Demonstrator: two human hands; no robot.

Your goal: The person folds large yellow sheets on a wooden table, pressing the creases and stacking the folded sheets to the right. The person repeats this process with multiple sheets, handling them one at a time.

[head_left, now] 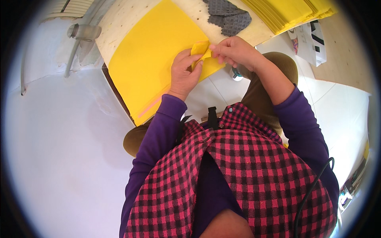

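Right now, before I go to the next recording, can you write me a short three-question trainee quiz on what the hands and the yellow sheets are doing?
1. True or false: both hands grip the same small folded yellow piece.
2. What lies at the board's far edge, beyond the big yellow sheet? A) grey textured cloth B) scissors C) a red cup
3. Fill in: further right on the board lies a ___ of yellow sheets.

Key
1. True: the left hand and right hand both pinch it.
2. A, the grey cloth.
3. Stack.
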